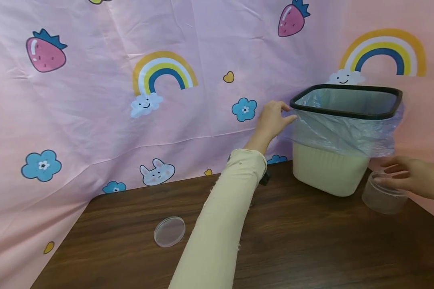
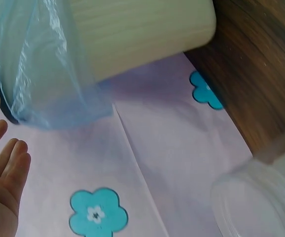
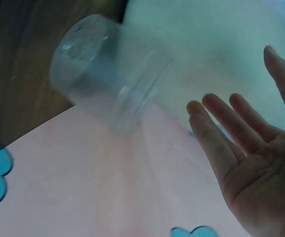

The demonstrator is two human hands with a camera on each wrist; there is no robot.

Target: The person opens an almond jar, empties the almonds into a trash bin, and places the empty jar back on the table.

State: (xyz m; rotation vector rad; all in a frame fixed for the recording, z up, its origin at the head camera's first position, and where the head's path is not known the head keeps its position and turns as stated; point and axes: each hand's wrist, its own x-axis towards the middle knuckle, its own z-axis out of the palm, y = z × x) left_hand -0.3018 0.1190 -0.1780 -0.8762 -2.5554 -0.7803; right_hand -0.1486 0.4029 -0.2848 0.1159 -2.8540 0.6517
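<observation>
Head view: bin upright at the back of the table, to the right, near the patterned cloth. Black rim around its top; translucent liner folded out over the rim and hanging down the upper wall. Left hand at the bin's left corner, thumb and fingers parted, grip fairly wide. Contact with rim or liner: cannot tell from here. Left wrist view: fingers extended and spread, fingertips close to the rim edge; touching or just beside, again cannot tell.

Clear jar upright on the table, just right of the bin. Right hand at the jar; in the head view its fingers overlap the jar's mouth. Right wrist view resolves this: a gap shows between fingertips and jar, palm visible, fingers nearly straight, thumb well apart, grip wide. The same view gives the jar's base on the wood.

Left wrist view only: a second clear container, lower right, blurred and cut by the frame edge; how it stands, cannot tell.

Head view only: round clear lid flat on the table, left of the left sleeve, well apart from bin and jar.
</observation>
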